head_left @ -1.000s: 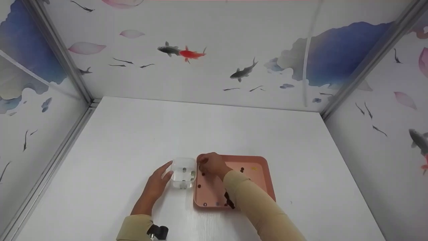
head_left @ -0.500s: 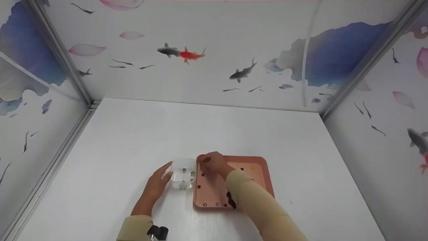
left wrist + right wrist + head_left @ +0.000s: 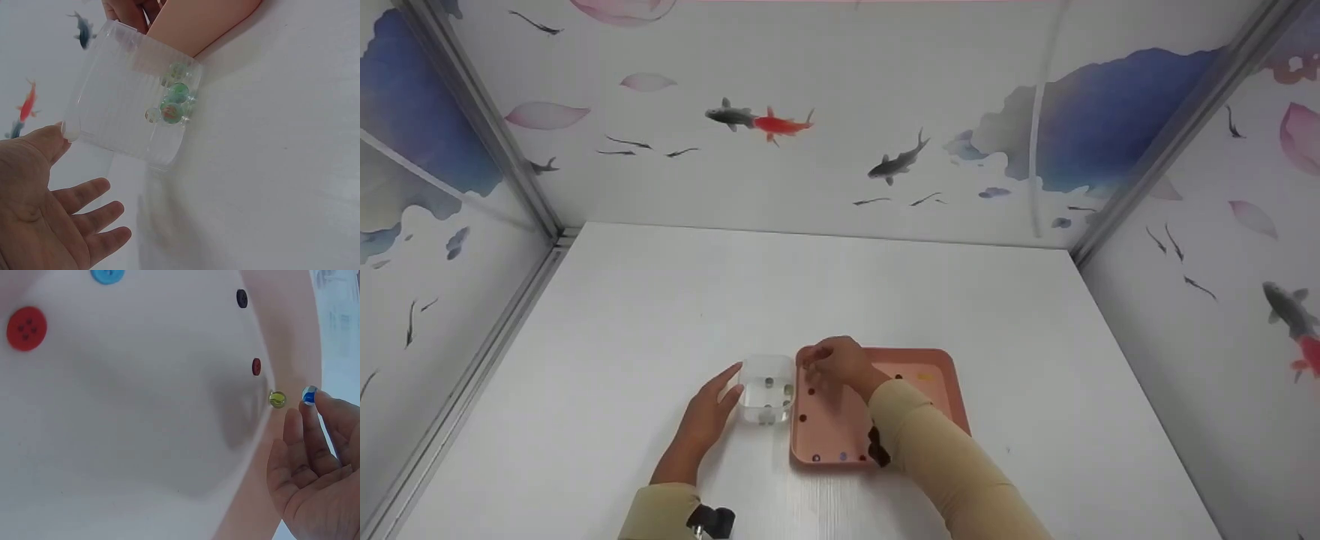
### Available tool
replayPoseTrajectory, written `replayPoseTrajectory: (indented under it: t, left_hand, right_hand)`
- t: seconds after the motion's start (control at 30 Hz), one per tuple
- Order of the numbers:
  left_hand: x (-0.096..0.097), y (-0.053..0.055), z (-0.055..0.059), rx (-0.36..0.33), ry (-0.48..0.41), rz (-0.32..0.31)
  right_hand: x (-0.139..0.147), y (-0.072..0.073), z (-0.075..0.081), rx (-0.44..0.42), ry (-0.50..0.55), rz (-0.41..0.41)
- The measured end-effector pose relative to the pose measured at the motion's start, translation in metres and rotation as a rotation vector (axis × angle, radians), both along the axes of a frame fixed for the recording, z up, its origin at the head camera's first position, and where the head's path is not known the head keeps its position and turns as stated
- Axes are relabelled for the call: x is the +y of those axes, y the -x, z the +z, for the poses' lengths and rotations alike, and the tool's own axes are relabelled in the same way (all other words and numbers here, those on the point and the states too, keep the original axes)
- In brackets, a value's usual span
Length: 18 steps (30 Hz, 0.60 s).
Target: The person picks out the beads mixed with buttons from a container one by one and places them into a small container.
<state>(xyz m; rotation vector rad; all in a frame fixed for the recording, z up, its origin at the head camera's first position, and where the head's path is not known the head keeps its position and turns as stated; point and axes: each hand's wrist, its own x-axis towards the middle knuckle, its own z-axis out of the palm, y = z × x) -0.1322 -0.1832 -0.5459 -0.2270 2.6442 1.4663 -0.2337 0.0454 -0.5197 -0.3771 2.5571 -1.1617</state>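
Observation:
My right hand (image 3: 844, 361) is over the far left corner of a pink tray (image 3: 847, 435). In the right wrist view, its thumb and a fingertip pinch a blue-and-white glass marble (image 3: 310, 395). A yellow-green marble (image 3: 277, 399) lies beside it, against the tray's side. My left hand (image 3: 709, 412) rests at the left side of a clear plastic box (image 3: 112, 84), fingers extended. One fingertip touches the box's corner in the left wrist view, and the other fingers are spread apart from it. Several glass marbles (image 3: 171, 112) lie inside the box.
Buttons lie in the tray, among them a large red button (image 3: 27, 328), a light blue button (image 3: 107, 274), a black button (image 3: 242, 298) and a small dark red button (image 3: 256, 367). The box stands close against the tray's left edge on a white table (image 3: 660, 300) with printed walls around.
My right hand has shifted slightly up and to the right within the tray's corner. My left hand stays at the box. The head view has swung a little.

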Motion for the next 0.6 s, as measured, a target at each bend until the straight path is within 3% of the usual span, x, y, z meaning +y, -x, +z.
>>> replayPoseTrajectory:
  t: [0.6]
  left_hand:
    - [0.0008, 0.0002, -0.0025, 0.008, -0.018, 0.002]
  right_hand:
    - [0.0012, -0.0015, -0.0038, -0.098, 0.139, -0.094]
